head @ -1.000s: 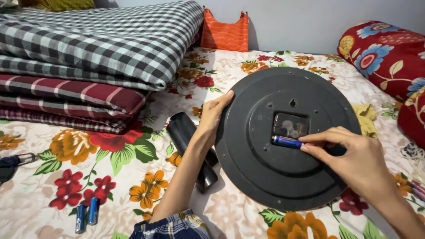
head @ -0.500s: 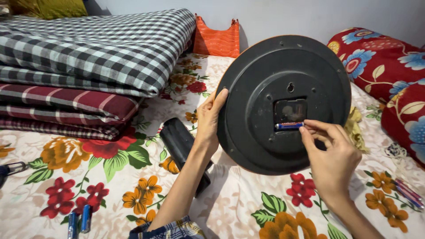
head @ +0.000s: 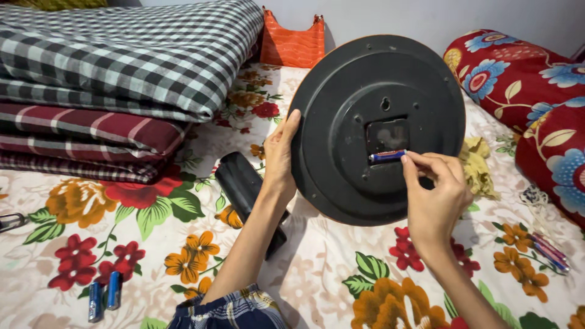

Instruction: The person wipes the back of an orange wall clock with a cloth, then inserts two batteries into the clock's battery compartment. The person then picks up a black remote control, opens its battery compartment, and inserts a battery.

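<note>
The round black clock, which lay flat on the bed a second ago, now stands tilted up on its lower edge, its back facing the person. The left hand grips its left rim, while the right hand pinches the blue battery at the slot behind the clock's centre, fingertips closed on the battery's right end.

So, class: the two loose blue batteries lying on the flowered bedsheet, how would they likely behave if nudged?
The blue batteries are smooth cylinders lying on their sides, so they would probably roll. The soft bedsheet would likely slow them. They look rigid and probably heavy for their size.
</note>
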